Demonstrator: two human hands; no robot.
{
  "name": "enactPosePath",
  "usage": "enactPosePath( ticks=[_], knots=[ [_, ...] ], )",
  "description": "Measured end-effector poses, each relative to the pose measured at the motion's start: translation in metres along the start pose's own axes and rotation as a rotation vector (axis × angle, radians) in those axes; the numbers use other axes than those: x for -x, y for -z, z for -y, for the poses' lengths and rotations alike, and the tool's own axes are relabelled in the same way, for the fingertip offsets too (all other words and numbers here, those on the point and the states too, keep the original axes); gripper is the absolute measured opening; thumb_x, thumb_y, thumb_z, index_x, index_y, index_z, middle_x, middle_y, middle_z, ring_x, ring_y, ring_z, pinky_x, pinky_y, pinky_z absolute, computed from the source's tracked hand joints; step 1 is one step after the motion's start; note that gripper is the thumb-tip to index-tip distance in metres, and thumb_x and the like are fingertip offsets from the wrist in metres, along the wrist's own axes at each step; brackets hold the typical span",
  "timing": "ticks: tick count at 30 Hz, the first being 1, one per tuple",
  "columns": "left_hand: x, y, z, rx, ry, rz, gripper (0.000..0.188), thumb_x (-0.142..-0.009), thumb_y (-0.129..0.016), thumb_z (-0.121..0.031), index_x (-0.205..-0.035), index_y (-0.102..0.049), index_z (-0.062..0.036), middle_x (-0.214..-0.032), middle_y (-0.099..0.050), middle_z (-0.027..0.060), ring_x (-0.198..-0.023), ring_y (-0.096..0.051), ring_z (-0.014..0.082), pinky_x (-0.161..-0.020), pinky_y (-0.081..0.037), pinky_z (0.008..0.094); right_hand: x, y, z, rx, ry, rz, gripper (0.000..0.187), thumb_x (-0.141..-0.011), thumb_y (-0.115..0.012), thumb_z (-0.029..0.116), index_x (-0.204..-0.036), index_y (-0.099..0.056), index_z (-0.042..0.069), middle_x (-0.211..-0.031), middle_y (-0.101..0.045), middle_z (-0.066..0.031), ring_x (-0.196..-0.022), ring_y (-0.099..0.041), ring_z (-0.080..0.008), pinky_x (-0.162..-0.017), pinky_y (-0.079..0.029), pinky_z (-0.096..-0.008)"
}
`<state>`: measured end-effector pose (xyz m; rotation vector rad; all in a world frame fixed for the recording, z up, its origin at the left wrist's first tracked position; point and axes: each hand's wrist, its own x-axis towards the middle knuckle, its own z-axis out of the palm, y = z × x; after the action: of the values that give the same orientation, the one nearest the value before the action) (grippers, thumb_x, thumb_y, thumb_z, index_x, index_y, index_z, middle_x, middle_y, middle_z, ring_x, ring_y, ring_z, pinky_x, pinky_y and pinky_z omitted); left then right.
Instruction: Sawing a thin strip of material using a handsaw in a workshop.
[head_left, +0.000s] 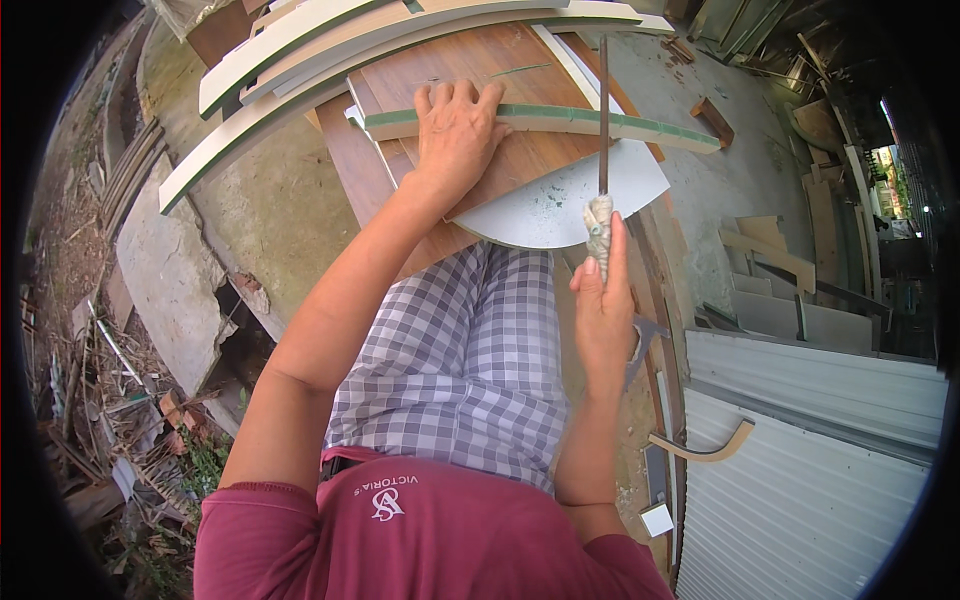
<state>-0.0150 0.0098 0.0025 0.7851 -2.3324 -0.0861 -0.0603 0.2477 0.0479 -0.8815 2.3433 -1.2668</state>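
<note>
My left hand (457,150) is closed over a long, narrow wooden strip (560,119) with a green upper face, pressing it down on brown wood-grain boards (430,68). In my right hand (604,300) is a long, thin, dark file (604,110), gripped by its wrapped pale handle (599,235). The file points away from me and crosses over the strip, right of my left hand; whether the two touch I cannot tell. Below the strip, a white panel (535,215) with a curved edge carries scattered green dust. It lies just beyond my lap.
Several pale strips with green edges (300,110) are stacked across the far side of the boards. A curved wooden piece (705,448) lies on ribbed white sheeting (800,480) at right. Broken concrete (180,280) and debris lie at left. Board offcuts (765,255) stand at far right.
</note>
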Motion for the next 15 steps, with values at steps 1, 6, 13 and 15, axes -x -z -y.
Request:
enactPosePath(
  ticks=[1, 6, 13, 15],
  knots=[
    [0.001, 0.002, 0.002, -0.033, 0.012, -0.021, 0.036, -0.085, -0.07, -0.026, -0.117, -0.063, -0.015, -0.103, -0.062, 0.0099, -0.103, -0.056, 0.03, -0.095, -0.035, 0.0465, 0.003, -0.004, -0.002, -0.002, 0.001, 0.001, 0.054, -0.103, -0.044, 0.022, -0.154, -0.027, 0.018, -0.078, -0.048, -0.0009, -0.068, -0.045, -0.0103, -0.064, -0.041, -0.0261],
    [0.003, 0.003, -0.001, 0.02, 0.028, -0.034, 0.027, -0.089, -0.065, -0.026, -0.113, -0.065, -0.0126, -0.102, -0.062, 0.0091, -0.103, -0.056, 0.0305, -0.097, -0.034, 0.0481, 0.01, -0.025, -0.016, 0.004, 0.058, 0.083, 0.056, -0.1, -0.046, 0.018, -0.154, -0.029, 0.018, -0.096, -0.058, -0.0056, -0.07, -0.048, -0.0112, -0.069, -0.044, -0.0282],
    [-0.003, -0.009, -0.011, 0.076, 0.064, -0.095, 0.017, -0.094, -0.058, -0.024, -0.101, -0.068, -0.0116, -0.096, -0.064, 0.0077, -0.097, -0.058, 0.0273, -0.096, -0.035, 0.047, 0.012, -0.024, -0.002, -0.041, -0.024, 0.141, 0.052, -0.101, -0.048, 0.02, -0.15, -0.034, 0.017, -0.131, -0.057, -0.0245, -0.116, -0.06, -0.0388, -0.09, -0.05, -0.0427],
    [0.001, -0.011, -0.011, 0.065, 0.056, -0.102, 0.017, -0.093, -0.058, -0.024, -0.1, -0.068, -0.0119, -0.094, -0.064, 0.0071, -0.096, -0.058, 0.0268, -0.095, -0.035, 0.0459, 0.012, -0.024, -0.003, -0.045, -0.039, 0.148, 0.051, -0.101, -0.048, 0.02, -0.15, -0.035, 0.017, -0.131, -0.058, -0.0243, -0.116, -0.06, -0.0389, -0.09, -0.05, -0.0429]
  ],
)
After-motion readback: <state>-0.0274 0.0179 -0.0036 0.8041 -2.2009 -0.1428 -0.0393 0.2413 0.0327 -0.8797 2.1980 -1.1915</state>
